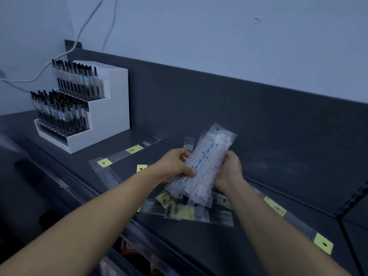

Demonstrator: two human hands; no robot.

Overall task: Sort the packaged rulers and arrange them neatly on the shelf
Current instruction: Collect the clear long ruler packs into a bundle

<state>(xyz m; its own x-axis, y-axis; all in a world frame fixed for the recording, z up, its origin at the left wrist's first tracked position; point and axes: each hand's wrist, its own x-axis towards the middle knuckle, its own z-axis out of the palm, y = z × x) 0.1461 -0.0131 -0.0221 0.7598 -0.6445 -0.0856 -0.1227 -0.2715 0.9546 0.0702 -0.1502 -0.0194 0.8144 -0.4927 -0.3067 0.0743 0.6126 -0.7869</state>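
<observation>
A bundle of packaged rulers (pixel 205 162) in clear sleeves with blue markings is held tilted above the dark shelf (pixel 268 162). My left hand (pixel 175 164) grips its left side, thumb across the front. My right hand (pixel 229 170) grips its right edge. Below the bundle, several packaged rulers with yellow labels (pixel 183 212) lie in a loose pile near the shelf's front. One long ruler (pixel 127 152) lies to the left, another (pixel 294 222) to the right with a yellow hang tab.
A white stepped display stand (pixel 107 108) full of dark pens stands at the shelf's back left. The shelf's dark back panel (pixel 258 108) rises behind. White cables (pixel 87 22) hang on the wall. A lower shelf with goods (pixel 139 253) shows beneath the front edge.
</observation>
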